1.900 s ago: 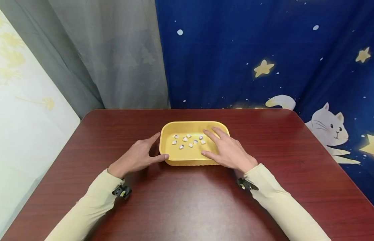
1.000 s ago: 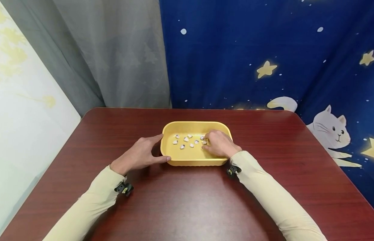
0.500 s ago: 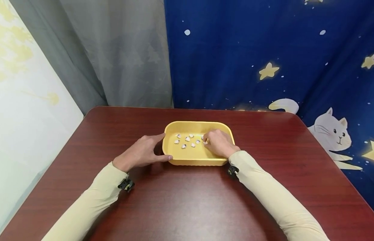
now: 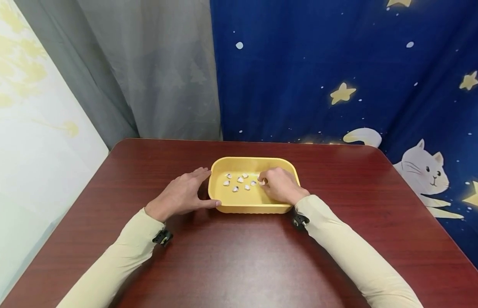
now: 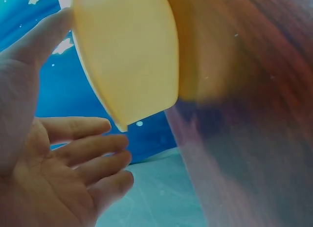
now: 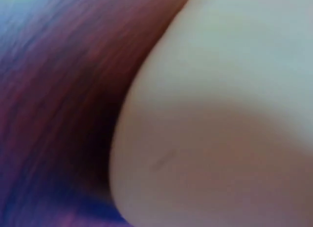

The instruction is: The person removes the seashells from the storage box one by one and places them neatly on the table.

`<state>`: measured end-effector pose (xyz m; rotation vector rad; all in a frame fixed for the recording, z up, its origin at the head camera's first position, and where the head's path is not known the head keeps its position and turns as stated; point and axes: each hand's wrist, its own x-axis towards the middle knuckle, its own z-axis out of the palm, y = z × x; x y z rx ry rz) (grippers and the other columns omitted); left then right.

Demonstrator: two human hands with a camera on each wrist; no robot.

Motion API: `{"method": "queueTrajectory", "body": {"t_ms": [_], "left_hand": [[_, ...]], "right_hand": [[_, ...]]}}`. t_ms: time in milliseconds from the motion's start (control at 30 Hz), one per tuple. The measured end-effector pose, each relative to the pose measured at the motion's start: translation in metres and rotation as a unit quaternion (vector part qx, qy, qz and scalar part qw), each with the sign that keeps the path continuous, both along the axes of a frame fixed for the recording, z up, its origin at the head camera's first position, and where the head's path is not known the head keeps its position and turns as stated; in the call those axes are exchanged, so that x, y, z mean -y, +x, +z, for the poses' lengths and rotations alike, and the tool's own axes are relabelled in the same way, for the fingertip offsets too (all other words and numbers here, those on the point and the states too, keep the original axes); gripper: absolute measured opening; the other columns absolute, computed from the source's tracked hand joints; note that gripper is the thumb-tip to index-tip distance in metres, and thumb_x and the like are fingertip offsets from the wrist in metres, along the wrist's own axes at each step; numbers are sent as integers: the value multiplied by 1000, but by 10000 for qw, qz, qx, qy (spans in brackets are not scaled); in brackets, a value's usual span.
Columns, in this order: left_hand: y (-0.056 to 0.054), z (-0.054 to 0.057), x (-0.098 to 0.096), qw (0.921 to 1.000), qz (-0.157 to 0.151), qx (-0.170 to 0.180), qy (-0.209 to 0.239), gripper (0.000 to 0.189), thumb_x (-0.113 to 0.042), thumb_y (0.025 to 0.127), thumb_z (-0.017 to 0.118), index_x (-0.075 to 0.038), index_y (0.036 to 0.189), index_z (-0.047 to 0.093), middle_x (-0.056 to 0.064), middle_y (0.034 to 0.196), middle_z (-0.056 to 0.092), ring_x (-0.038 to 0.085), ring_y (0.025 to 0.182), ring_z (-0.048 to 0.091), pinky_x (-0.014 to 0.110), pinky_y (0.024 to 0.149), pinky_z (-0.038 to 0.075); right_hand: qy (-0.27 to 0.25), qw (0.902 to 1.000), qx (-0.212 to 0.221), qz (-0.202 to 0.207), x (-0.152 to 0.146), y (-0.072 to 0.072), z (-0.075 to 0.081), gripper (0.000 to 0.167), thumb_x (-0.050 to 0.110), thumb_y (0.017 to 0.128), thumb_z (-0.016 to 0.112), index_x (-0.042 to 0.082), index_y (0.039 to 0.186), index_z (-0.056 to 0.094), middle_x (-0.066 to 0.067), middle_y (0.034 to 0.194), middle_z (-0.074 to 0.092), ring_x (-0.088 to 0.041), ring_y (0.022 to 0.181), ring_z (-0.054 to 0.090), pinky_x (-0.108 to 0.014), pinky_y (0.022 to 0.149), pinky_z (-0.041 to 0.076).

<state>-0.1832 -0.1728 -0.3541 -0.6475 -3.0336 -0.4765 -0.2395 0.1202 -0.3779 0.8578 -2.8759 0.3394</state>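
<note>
A yellow plastic basin stands on the dark red table, with several small whitish seashells with darker patches scattered over its floor. My left hand is at its left end, thumb at the near corner of the rim and fingers extended along the far side. In the left wrist view the left hand has its fingers spread beside the basin's outer wall. Reaching inside the basin's right half, my right hand curls its fingers and pinches a shell, largely hidden by the fingertips.
The wooden table extends around the basin. Behind it hang a grey curtain and a blue curtain with stars and a cat. A pale wall is on the left. Blurred close surfaces fill the right wrist view.
My right hand has come down from over the basin's right side into it, and its spread fingers have curled in on a shell. The left hand keeps its place at the basin's left end.
</note>
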Motion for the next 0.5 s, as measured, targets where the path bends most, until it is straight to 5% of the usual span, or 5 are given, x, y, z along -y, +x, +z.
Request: {"method": "queueTrajectory", "body": {"t_ms": [133,500], "left_hand": [[-1,2,-1,9999,-145,-55,0,95,-62,77,77,-5,147,49,18,156,44,32,147,40,52,110,43],[-7,6,0,9998,-70,86,-135,96,-68,73,77,-8,144,54,15,155,46,32,145,44,57,106,46]], "right_hand": [[-273,9995,25,142,-2,5,6,18,6,84,69,9,100,78,-4,92,77,-18,87,71,-35,76,57],[-807,9944,-54,677,-7,27,19,18,6,83,69,6,98,78,-4,94,78,-14,81,71,-30,73,54]]}}
